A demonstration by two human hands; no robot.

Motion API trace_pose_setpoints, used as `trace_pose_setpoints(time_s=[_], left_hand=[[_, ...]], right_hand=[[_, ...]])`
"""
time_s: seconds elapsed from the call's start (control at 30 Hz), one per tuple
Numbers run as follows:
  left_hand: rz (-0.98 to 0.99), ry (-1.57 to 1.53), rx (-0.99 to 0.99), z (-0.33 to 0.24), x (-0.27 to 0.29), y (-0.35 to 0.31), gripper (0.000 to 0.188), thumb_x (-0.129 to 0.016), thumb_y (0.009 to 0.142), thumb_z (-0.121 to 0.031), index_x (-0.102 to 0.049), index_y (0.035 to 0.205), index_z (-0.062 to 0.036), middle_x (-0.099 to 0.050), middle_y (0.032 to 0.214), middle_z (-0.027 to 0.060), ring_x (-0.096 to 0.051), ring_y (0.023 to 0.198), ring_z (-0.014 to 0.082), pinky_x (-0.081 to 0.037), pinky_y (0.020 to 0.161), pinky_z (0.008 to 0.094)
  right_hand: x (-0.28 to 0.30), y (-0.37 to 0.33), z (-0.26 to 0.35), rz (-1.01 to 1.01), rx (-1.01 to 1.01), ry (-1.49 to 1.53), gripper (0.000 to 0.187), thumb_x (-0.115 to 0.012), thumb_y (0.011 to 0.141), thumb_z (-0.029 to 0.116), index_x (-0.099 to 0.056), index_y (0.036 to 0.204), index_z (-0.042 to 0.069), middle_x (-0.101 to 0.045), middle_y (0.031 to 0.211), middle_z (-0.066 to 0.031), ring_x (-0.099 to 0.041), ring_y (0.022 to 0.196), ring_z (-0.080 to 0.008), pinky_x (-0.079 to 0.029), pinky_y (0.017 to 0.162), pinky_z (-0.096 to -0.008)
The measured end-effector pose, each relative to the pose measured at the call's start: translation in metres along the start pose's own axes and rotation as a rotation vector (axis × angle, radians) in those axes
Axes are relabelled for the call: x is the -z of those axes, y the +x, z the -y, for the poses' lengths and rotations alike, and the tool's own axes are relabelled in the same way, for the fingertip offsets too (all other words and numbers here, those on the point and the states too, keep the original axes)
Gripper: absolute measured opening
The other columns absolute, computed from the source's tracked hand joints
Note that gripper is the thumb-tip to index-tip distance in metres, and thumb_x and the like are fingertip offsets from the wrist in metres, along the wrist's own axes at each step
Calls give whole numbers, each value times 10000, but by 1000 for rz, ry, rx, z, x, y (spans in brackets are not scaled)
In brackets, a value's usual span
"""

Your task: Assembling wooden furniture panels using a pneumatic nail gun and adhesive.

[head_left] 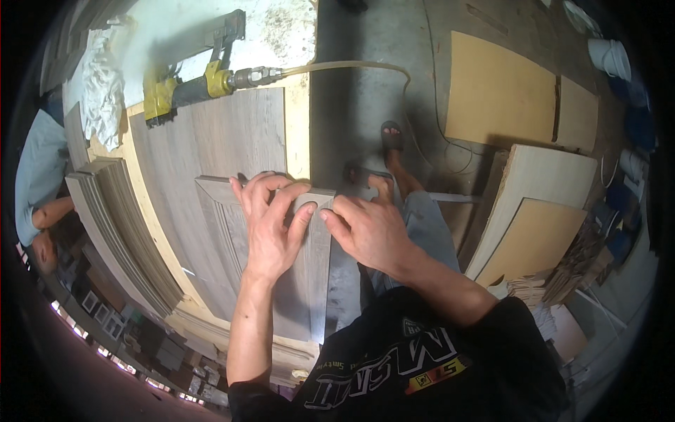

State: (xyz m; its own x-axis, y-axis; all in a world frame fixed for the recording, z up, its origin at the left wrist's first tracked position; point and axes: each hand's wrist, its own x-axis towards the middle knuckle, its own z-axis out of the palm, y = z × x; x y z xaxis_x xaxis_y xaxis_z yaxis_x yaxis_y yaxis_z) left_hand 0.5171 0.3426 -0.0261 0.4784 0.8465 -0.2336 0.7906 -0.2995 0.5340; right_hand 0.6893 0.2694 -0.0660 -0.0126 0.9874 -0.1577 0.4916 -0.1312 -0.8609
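Observation:
A grey wood-grain panel frame (304, 287), with grooved moulding strips and a mitred corner, lies on a larger wood-grain panel (211, 133) on the workbench. My left hand (271, 221) is closed over the frame's far strip, with fingers curled past its outer edge and the thumb near the corner. Pressed at the same corner, my right hand (369, 228) pinches the frame's right side with thumb and bent fingers. The two thumbs are close together on either side of the joint. Beyond my hands a yellow and black pneumatic nail gun (190, 88) lies on its side.
A hose (351, 65) runs from the nail gun down to the floor. Stacked wood strips (130, 232) and a white cloth (103, 84) line the bench's left side, near another person's arm (53, 211). Boards (538, 204) lean at right; a brown sheet (503, 88) lies on the floor.

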Motion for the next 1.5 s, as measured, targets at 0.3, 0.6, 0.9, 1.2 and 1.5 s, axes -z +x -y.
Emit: trace_pose_setpoints(time_s=[0.3,0.6,0.9,1.2,1.5], left_hand=[[-14,16,-30,4,-1,-2,262,-762,879,-213,-703,1119,-124,-570,1125,42,-513,1221,292,-98,1205,657],[38,11,-47,5,4,-2,412,-828,808,-316,-692,1143,-118,-552,1159,39,-502,1232,293,-95,1203,662],[40,12,-38,3,5,0,413,-831,801,-342,-701,1117,-109,-554,1146,37,-506,1219,281,-89,1202,659],[-32,153,87,-15,-24,-28,782,-858,714,-415,-523,1361,-130,-415,1426,168,-302,1435,468,-155,1171,714],[-261,150,-7,-11,-51,-18,625,-805,702,-282,-569,1255,-112,-448,1301,119,-401,1319,399,-115,1171,714]], right_hand=[[1,0,3,37,-129,148,234,-646,959,246,-595,835,54,-645,689,-143,-645,618,-359,-496,578,-463],[1,0,0,76,-167,179,250,-626,979,256,-590,839,51,-639,690,-141,-636,620,-367,-478,576,-465],[3,2,0,84,-147,170,259,-627,979,261,-589,832,51,-635,686,-145,-640,626,-365,-484,584,-462],[51,95,13,-45,53,118,140,-668,899,209,-647,857,77,-633,736,-106,-634,662,-336,-504,625,-445],[-56,249,64,-55,574,-363,319,-614,866,51,-664,1162,158,-615,1117,-91,-621,1048,-309,-482,959,-434]])
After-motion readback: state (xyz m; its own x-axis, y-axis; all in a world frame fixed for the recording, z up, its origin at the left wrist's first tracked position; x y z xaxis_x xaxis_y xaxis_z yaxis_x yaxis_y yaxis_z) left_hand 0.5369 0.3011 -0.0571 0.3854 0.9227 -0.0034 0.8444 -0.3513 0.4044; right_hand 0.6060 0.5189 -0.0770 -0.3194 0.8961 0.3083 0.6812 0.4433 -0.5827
